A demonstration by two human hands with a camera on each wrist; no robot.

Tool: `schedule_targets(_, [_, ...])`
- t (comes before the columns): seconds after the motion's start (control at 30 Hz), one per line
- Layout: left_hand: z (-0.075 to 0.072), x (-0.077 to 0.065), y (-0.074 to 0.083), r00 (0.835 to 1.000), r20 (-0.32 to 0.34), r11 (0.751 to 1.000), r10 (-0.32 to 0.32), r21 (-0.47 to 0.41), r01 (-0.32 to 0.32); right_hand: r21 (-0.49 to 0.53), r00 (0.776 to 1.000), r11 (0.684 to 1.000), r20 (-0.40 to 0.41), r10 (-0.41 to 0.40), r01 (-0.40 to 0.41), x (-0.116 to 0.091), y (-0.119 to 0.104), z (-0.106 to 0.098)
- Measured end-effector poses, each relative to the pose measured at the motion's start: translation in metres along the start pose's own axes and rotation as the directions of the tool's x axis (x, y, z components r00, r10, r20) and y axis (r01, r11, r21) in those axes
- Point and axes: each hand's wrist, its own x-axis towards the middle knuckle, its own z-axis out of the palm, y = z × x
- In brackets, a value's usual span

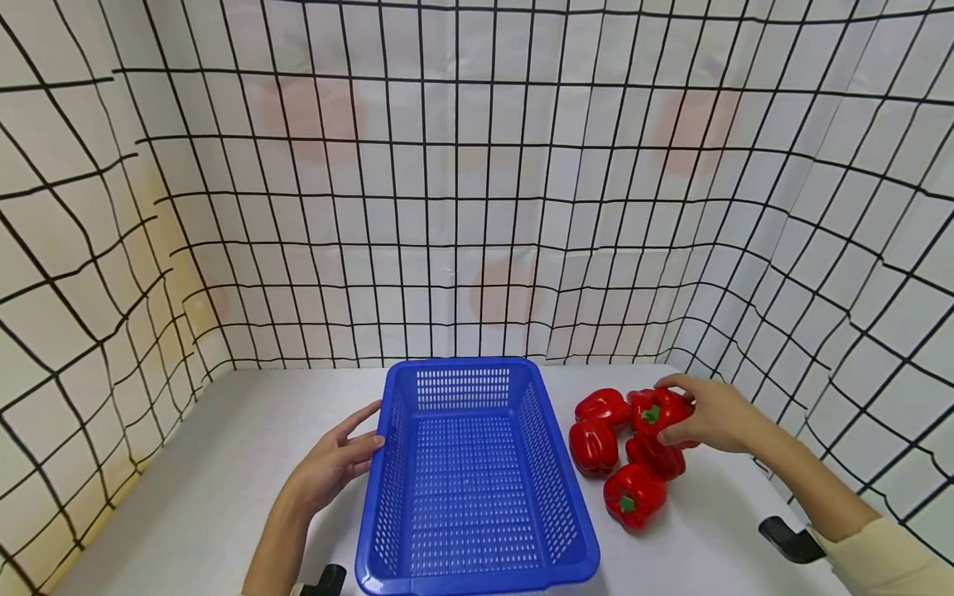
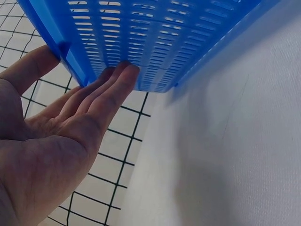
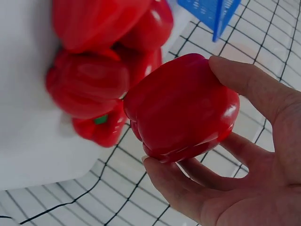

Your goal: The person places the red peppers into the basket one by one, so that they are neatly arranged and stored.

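Note:
A blue plastic basket (image 1: pixel 462 488) with slotted walls stands on the table, nothing inside it. At its left side is my left hand (image 1: pixel 331 463), thumb at the rim and the other fingers extended along the outer wall; the left wrist view shows those fingertips (image 2: pixel 127 70) by the slots. My right hand (image 1: pixel 708 414) grips a glossy red bell pepper (image 1: pixel 656 410) between thumb and fingers, above the other peppers. Close up, this bell pepper (image 3: pixel 181 108) has the thumb on one side and fingertips on the opposite side.
Several more red bell peppers (image 1: pixel 594 448) lie clustered right of the basket, one with a green stem (image 1: pixel 628 502) at the front. Black wire grid (image 1: pixel 469 223) stands before white sheeting around the back and sides of the white table (image 1: pixel 216 447).

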Motion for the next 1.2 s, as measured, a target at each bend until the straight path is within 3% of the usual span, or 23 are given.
schedule_targets(0.3, [0.001,-0.001,0.0,1.0,-0.017,1.0,-0.009,-0.002,0.009,-0.006,1.0,1.0,0.016,-0.002,0.002,0.025,-0.029,-0.002])
schedule_targets(0.8, [-0.002,-0.001,-0.001,1.0,-0.022,1.0,-0.013,0.0,0.013,0.022,0.997,1.0,-0.079,-0.004,0.006,0.059,-0.081,0.012])
schedule_targets(1.2, [-0.001,-0.001,0.0,1.0,-0.001,1.0,0.001,-0.01,-0.001,0.079,0.993,0.993,-0.086,-0.076,0.083,0.083,-0.127,0.034])
